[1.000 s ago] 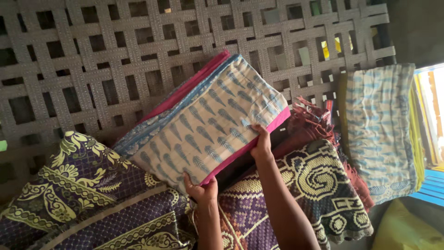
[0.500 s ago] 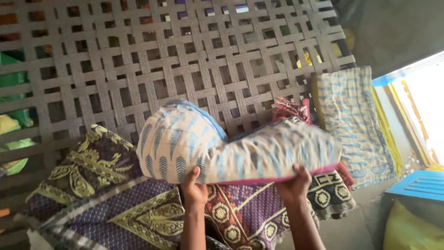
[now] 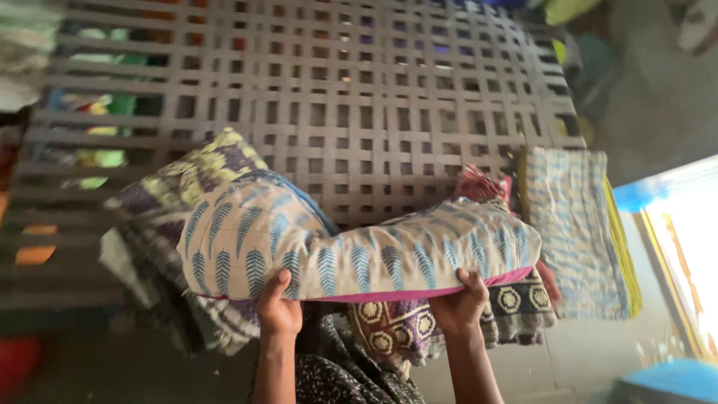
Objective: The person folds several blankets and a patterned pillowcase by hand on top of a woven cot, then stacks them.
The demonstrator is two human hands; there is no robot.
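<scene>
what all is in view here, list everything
folded quilt: 1, cream with blue leaf print and pink edge, held up in both hands
patterned blankets: a pile, purple and yellow, behind and under the quilt
red cloth: 1, behind the quilt's right end
striped cloth: 1, pale blue and white, at the right
woven cot: 1, grey lattice, under it all
left hand: 1, gripping the quilt's lower edge
right hand: 1, gripping the same edge

A single view is given, taken from a head-worn camera. The scene is looked down on steeply and from close range, over the raised forearms. The woven lattice bed (image 3: 359,97) fills the upper frame; bare floor (image 3: 658,97) is seen at right. No second view is available for overlap.
</scene>
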